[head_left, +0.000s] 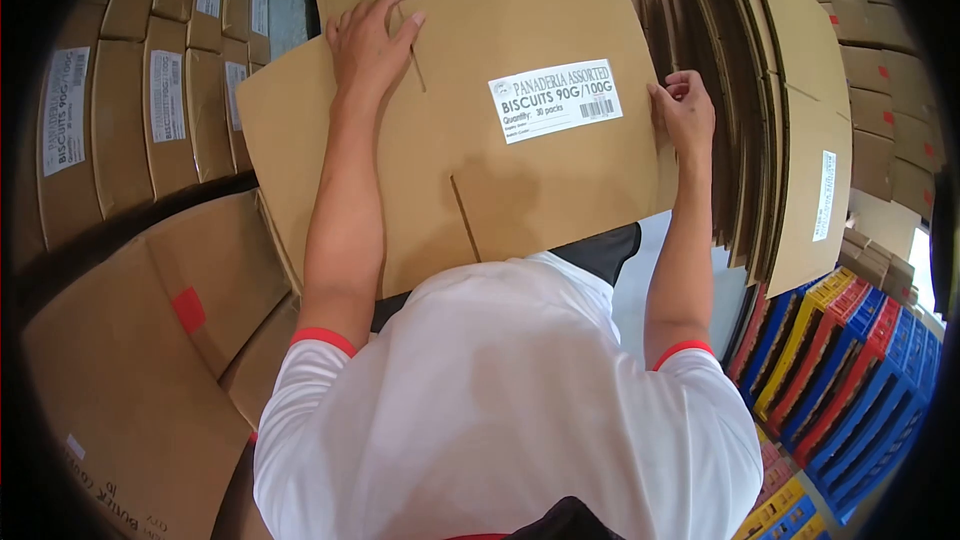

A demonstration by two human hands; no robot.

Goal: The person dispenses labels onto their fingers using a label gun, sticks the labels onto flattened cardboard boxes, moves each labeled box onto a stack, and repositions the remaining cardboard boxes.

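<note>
A flat, folded cardboard carton (450, 140) lies in front of my body, with a white printed label (556, 100) on its upper right part. My left hand (370, 45) is bent over the carton's upper left edge, thumb beside a slot in the board, fingers gripping the edge. At the carton's right edge, my right hand (685, 110) has its fingers curled in against the board. Just right of that hand, a stack of flat cartons (800, 110) stands on edge.
Labelled closed boxes (175, 90) are stacked at the left. A large carton with a red mark (130, 340) sits at lower left. Blue, red and yellow plastic crates (850, 370) stand at lower right. More boxes (880, 90) line the far right.
</note>
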